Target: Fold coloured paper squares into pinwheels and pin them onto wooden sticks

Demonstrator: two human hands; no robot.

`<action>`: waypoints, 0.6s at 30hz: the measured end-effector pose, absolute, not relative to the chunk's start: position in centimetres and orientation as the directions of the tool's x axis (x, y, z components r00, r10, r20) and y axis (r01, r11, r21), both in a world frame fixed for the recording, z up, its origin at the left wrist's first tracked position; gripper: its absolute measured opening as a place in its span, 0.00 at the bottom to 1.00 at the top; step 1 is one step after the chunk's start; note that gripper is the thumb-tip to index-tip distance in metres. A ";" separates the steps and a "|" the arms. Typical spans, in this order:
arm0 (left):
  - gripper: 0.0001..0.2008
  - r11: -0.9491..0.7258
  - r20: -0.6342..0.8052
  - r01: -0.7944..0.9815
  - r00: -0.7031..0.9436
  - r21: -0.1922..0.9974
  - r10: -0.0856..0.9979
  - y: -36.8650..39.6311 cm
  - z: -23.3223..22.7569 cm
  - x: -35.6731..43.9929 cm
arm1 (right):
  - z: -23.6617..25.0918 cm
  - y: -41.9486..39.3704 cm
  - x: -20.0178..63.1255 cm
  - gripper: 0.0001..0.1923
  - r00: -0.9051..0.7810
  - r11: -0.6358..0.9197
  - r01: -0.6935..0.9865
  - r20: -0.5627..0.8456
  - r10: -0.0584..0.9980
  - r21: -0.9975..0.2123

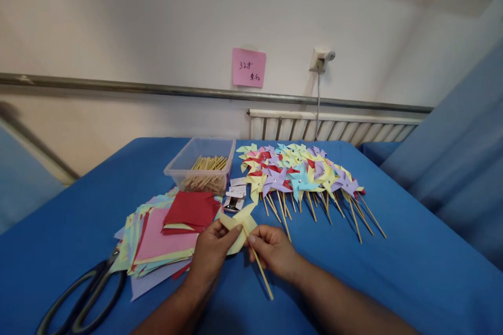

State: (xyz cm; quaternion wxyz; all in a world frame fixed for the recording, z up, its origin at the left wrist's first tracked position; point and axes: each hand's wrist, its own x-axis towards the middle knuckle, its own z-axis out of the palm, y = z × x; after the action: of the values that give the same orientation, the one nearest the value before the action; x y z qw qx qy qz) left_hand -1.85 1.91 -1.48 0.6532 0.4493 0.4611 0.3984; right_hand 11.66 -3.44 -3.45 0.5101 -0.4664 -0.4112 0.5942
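A pale yellow paper pinwheel (244, 218) on a thin wooden stick (262, 273) is between my hands, just above the blue cloth. My left hand (214, 248) grips it from the left, thumb pressed near its middle where the stick meets the paper. From the right, my right hand (273, 251) pinches the lower right part of the paper beside the stick; its fingertips are partly hidden. The stick points down toward me. Close behind lies a small open box (234, 200) with dark, shiny bits inside, too small to make out.
Several finished pinwheels (302, 180) lie in a pile at the back right. A clear plastic tub (176, 170) holds wooden sticks. Stacked coloured paper squares (168, 238) lie left of my hands, with large black-handled scissors (88, 293) beside them. A radiator (334, 126) stands behind the table.
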 end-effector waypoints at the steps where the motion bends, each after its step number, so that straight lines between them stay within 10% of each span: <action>1: 0.17 0.278 -0.243 -0.108 0.257 0.955 0.935 1.9 -1.4 -1.8 | -3.5 -3.5 11.7 0.27 -0.047 -0.139 -0.215 -0.132 0.990 -0.967; 18: 0.17 0.299 -0.261 -0.141 0.237 0.944 0.936 1.9 -1.8 -2.1 | -4.0 -3.6 11.6 0.26 -0.068 -0.161 -0.197 -0.151 0.986 -0.967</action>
State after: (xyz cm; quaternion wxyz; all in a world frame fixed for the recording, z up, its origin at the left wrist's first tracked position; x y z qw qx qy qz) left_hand -2.07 1.85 -1.84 0.6592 0.4286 0.4636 0.4083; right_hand 11.59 -3.55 -4.02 0.4940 -0.4714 -0.4188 0.5987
